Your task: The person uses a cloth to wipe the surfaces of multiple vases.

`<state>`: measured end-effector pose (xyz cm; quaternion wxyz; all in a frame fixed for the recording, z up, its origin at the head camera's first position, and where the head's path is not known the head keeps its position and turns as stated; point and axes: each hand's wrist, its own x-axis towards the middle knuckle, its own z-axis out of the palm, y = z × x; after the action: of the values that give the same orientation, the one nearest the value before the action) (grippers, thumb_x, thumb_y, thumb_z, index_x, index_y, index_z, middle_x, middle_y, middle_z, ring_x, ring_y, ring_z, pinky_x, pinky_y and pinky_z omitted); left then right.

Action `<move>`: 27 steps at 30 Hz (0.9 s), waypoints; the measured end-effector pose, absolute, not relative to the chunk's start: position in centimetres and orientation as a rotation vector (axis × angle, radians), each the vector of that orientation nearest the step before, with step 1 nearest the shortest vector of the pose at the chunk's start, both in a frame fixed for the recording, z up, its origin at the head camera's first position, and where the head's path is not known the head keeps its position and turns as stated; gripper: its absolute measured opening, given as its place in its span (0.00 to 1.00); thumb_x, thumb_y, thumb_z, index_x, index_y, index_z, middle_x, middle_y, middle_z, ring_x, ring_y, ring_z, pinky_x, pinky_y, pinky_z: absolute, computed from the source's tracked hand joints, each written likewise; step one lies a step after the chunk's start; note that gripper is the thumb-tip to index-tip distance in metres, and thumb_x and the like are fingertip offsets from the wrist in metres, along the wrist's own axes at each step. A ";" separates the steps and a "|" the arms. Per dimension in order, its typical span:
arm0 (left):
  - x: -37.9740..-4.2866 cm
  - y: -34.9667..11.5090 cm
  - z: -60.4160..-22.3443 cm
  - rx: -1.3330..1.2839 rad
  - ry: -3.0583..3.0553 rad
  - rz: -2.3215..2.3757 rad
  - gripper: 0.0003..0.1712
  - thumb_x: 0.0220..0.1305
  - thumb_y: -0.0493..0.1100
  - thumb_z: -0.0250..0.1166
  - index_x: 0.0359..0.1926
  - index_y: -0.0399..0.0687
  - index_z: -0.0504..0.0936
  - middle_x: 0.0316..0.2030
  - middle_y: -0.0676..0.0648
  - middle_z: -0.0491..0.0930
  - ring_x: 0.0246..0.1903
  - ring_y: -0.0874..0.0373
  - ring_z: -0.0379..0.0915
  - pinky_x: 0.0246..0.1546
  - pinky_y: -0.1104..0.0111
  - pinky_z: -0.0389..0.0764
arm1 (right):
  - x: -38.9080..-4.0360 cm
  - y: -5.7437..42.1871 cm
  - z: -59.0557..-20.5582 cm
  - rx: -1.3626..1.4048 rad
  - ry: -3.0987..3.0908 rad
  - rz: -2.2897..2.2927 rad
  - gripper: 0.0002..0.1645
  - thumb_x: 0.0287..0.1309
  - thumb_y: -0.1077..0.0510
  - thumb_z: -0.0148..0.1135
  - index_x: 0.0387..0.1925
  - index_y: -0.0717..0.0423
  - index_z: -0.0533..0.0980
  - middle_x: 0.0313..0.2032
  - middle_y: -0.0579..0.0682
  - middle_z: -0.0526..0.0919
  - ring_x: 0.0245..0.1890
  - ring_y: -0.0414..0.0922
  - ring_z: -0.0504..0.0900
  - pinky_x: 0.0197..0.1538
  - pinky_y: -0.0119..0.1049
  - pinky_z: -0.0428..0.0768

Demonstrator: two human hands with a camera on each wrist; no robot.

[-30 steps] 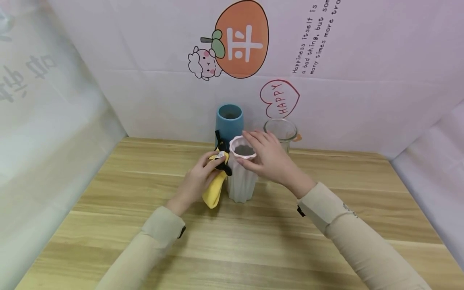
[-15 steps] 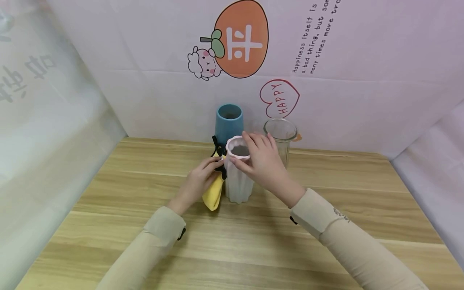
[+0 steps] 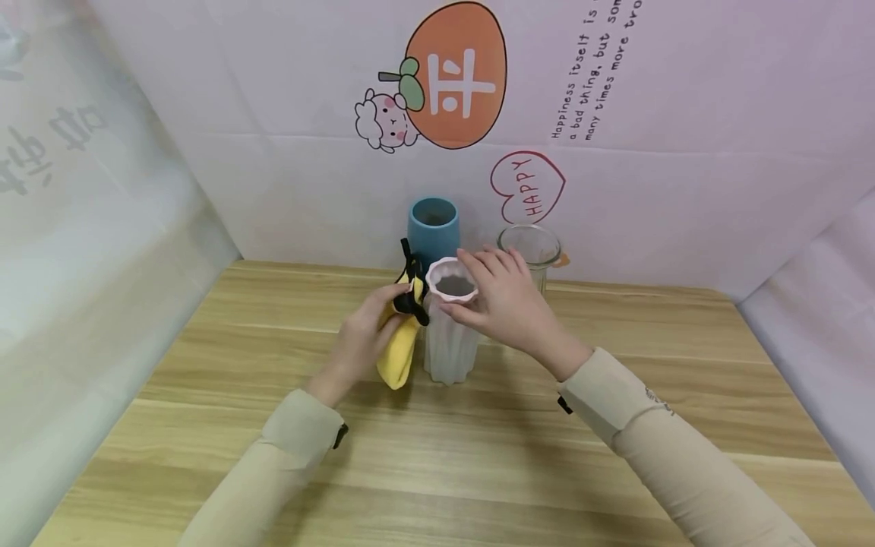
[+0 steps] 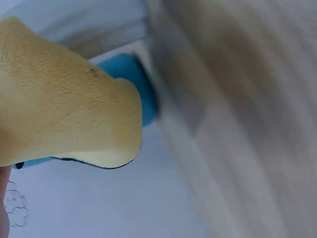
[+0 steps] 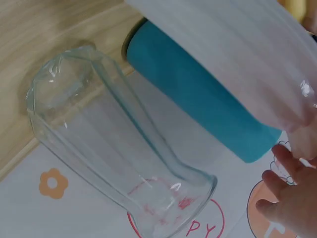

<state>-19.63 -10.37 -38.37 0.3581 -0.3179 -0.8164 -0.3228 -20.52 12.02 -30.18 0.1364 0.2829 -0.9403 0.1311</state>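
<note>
In the head view my left hand [image 3: 358,334] holds a folded yellow fuzzy cloth item [image 3: 399,357] with black straps, just left of a pale pink fluted vase [image 3: 451,349]. The fuzzy cloth fills much of the left wrist view, its lower edge trimmed in black; its exact kind is unclear. My right hand [image 3: 509,304] grips the rim of the fluted vase, thumb in front and fingers behind. The vase stands upright with its mouth up. Only part of the right hand's fingers shows in the right wrist view.
A blue vase [image 3: 432,239] stands behind the fluted one, near the back wall. To its right is a clear glass vase [image 5: 114,139], partly covered by my right hand in the head view. Printed white cloth [image 3: 273,175] surrounds the wooden table [image 3: 437,471].
My left hand and the yellow cloth item have shifted slightly left, and the item has turned a little. The fluted vase moved slightly left under my right hand.
</note>
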 end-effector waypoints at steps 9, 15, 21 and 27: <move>-19.5 -9.5 -38.4 -0.799 -2.021 -0.865 0.22 0.47 0.29 0.72 0.47 0.34 0.82 0.49 0.35 0.80 0.47 0.42 0.81 0.48 0.61 0.83 | -20.7 12.0 -30.3 0.842 -2.777 0.424 0.47 0.58 0.35 0.59 0.69 0.59 0.61 0.63 0.59 0.72 0.68 0.58 0.63 0.74 0.60 0.51; -19.4 -9.5 -39.5 -0.834 -2.078 -0.867 0.26 0.49 0.31 0.72 0.53 0.35 0.80 0.54 0.36 0.78 0.50 0.43 0.80 0.48 0.60 0.83 | -20.8 12.0 -30.5 0.841 -2.750 0.437 0.47 0.57 0.36 0.60 0.68 0.61 0.61 0.62 0.61 0.72 0.67 0.59 0.64 0.74 0.59 0.51; -19.5 -9.6 -39.8 -0.880 -2.129 -0.905 0.29 0.49 0.30 0.70 0.56 0.34 0.77 0.58 0.36 0.75 0.53 0.42 0.78 0.50 0.60 0.82 | -20.5 11.6 -30.6 0.773 -2.757 0.432 0.48 0.57 0.36 0.60 0.68 0.62 0.61 0.62 0.61 0.72 0.66 0.57 0.66 0.74 0.60 0.51; -19.6 -9.8 -40.3 -0.892 -2.119 -0.921 0.27 0.47 0.27 0.71 0.53 0.33 0.80 0.54 0.35 0.78 0.51 0.41 0.79 0.49 0.61 0.82 | -20.1 11.1 -30.9 0.676 -2.755 0.462 0.48 0.58 0.35 0.60 0.68 0.62 0.61 0.60 0.62 0.73 0.64 0.56 0.68 0.73 0.61 0.51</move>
<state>-19.62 -9.81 -40.27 0.3263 -0.3406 -0.8086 -0.3516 -20.13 11.06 -30.92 0.1334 0.2331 -0.9500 0.1593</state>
